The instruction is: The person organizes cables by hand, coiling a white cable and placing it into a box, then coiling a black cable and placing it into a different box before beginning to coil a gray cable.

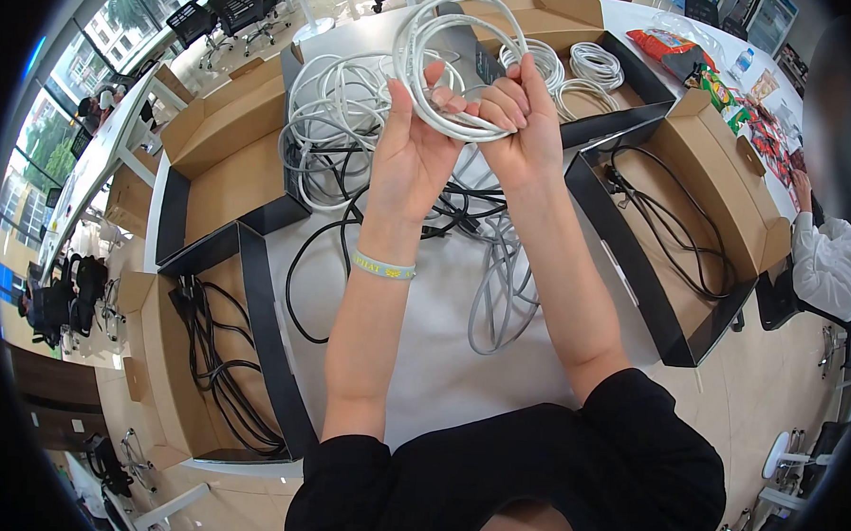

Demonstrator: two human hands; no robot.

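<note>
A coiled white cable is held up over the far part of the table. My right hand is closed around the lower right of the loops. Beneath their lower left side is my left hand, thumb raised and fingers curled against the coil. Behind and left of it lies a tangled heap of white cables. Black cables and a loose grey cable lie on the white table below my hands.
Open cardboard boxes ring the table. The back right box holds coiled white cables; the right box and front left box hold black cables. The left box shows bare cardboard. Snack bags and a seated person are at right.
</note>
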